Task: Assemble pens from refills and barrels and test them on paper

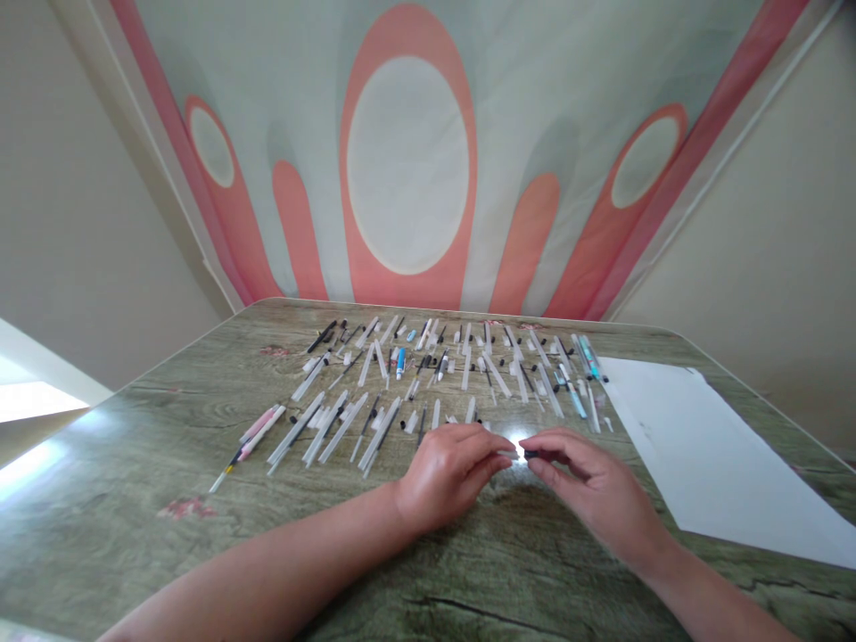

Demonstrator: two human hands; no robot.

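Observation:
My left hand (449, 468) is closed in a pinch on a translucent pen barrel (512, 454), and only its end shows past the fingertips. Facing it, my right hand (594, 481) pinches a small black pen piece (530, 454) between thumb and fingers. A narrow gap, bright with glare, separates the two parts. Beyond the hands, rows of pen parts cover the table: clear tubes (381, 435), dark refills and small black pieces. A short blue pen part (400, 363) lies among them. Some pen parts behind my left hand are partly hidden.
A white sheet of paper (722, 455) lies at the right of the wood-patterned table (134, 535). Pink and white pen parts (258, 432) rest at the left, and light-blue pens (588, 357) near the paper. A patterned cloth backdrop (495, 134) rises behind the table.

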